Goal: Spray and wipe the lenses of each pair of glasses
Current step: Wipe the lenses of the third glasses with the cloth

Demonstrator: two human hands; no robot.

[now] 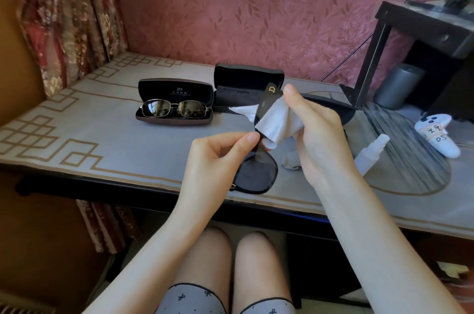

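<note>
Two pairs: black sunglasses (259, 172) being held above the tabletop (102, 134), left grip (218, 154) pinching the frame to steady it, right grip (320, 131) pressing a white cloth (274, 121) around one lens; metal-framed pair (175, 108) waiting in its open case (175, 89).

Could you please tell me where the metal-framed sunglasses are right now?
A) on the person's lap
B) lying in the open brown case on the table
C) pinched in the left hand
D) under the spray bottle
B: the metal-framed sunglasses lie in the open brown case; the left hand pinches the black-framed sunglasses instead.
</note>
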